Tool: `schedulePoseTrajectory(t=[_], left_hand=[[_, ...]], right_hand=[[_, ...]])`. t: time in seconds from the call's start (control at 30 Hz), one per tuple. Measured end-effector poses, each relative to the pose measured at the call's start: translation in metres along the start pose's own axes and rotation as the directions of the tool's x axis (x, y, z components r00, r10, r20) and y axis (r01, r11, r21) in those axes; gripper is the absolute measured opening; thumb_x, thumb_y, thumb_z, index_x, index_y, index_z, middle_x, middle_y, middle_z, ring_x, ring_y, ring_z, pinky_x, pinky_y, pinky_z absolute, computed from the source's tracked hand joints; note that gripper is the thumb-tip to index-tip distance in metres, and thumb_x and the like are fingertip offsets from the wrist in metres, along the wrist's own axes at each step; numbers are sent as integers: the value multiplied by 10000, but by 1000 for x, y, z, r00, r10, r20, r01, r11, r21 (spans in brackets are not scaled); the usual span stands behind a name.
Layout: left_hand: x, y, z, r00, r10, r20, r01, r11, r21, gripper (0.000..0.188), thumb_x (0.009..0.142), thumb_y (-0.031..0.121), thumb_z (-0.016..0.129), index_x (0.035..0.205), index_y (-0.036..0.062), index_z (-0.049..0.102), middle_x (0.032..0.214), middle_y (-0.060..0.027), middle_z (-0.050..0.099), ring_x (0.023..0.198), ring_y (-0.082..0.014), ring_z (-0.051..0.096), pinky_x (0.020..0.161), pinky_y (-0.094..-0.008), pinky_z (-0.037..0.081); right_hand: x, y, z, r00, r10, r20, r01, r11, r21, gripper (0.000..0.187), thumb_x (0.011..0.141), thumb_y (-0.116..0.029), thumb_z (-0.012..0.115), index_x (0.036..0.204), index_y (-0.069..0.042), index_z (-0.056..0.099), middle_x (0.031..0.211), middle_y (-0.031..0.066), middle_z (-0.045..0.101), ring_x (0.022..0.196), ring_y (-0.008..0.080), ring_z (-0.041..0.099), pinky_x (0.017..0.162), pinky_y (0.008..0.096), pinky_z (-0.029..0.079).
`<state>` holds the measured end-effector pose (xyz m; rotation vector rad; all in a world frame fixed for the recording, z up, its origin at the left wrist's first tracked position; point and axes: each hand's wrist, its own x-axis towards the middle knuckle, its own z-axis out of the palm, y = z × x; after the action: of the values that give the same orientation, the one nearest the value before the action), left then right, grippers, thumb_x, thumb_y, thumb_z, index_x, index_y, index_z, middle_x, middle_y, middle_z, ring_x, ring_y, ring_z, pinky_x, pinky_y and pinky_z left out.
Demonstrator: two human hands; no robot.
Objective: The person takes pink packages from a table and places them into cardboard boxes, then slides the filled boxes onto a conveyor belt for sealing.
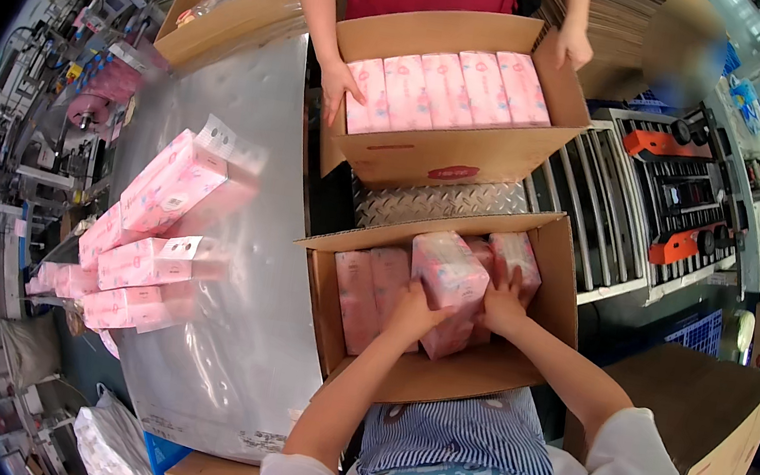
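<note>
In front of me stands an open cardboard box (pixel 437 382) with several pink tissue packs in it. One pink tissue pack (pixel 450 277) is raised above the others and slightly tilted. My left hand (pixel 415 316) grips its near left side, and my right hand (pixel 503 305) presses on its right side. The right fingertips also lie close to another pink pack (pixel 517 256) in the far right corner. Two packs (pixel 359 298) stand side by side at the box's left wall. The bottom of the box is mostly hidden.
Opposite, a person's hands (pixel 339 84) steady another carton (pixel 470 158) with a row of pink packs. Left, several packs (pixel 177 183) lie on a metal table (pixel 235 354). A roller conveyor (pixel 591 205) runs at the right, beside a brown carton (pixel 689 402).
</note>
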<state>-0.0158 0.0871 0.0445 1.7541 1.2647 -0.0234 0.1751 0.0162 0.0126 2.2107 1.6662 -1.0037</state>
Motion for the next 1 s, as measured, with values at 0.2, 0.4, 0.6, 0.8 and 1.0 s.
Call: schedulePoseTrajectory(t=[0.2, 0.4, 0.6, 0.8, 1.0], left_hand=[[42, -43, 18, 995, 2, 104, 54, 844, -534, 1073, 668, 247, 767, 1475, 125, 71, 1327, -168, 442, 1074, -286, 537, 708, -373, 517], [52, -91, 44, 925, -357, 128, 379, 847, -374, 647, 698, 103, 700, 1270, 28, 408, 1260, -197, 515, 1120, -320, 530, 885, -397, 468], [56, -118, 79, 894, -447, -39, 448, 894, 22, 552, 763, 421, 640, 1153, 40, 557, 1143, -209, 598, 1063, -361, 577, 867, -451, 481], [17, -24, -3, 853, -509, -112, 516, 794, 321, 393, 783, 332, 610, 1098, 99, 629, 1084, -129, 634, 1001, -275, 609, 859, -417, 476], [-212, -137, -141, 406, -625, -667, 98, 755, -648, 254, 811, 211, 608, 1024, 76, 636, 976, -123, 652, 831, -295, 640, 722, -373, 507]], right_hand=[[73, 8, -7, 962, 48, 270, 21, 968, -249, 1125, 640, -415, 775, 1478, -136, 78, 1538, 122, 3, 1397, 407, -35, 1040, 666, 133], [120, 18, -12, 964, -194, 183, 216, 971, -104, 713, 695, -412, 725, 1287, -105, 471, 1340, 169, 440, 1246, 354, 379, 1012, 460, 321], [105, -16, 38, 819, -203, -537, 437, 828, 352, 558, 760, -250, 703, 1266, -105, 517, 1153, 190, 578, 1090, 338, 539, 955, 406, 413], [119, -43, 63, 726, -596, -343, 588, 796, -139, 568, 747, -164, 666, 1272, -78, 469, 1276, 126, 497, 1178, 304, 471, 972, 435, 388], [194, -32, 57, 807, -590, -38, 542, 764, -351, 547, 790, -93, 595, 1304, -15, 425, 1342, 197, 434, 1243, 351, 404, 1032, 407, 335]])
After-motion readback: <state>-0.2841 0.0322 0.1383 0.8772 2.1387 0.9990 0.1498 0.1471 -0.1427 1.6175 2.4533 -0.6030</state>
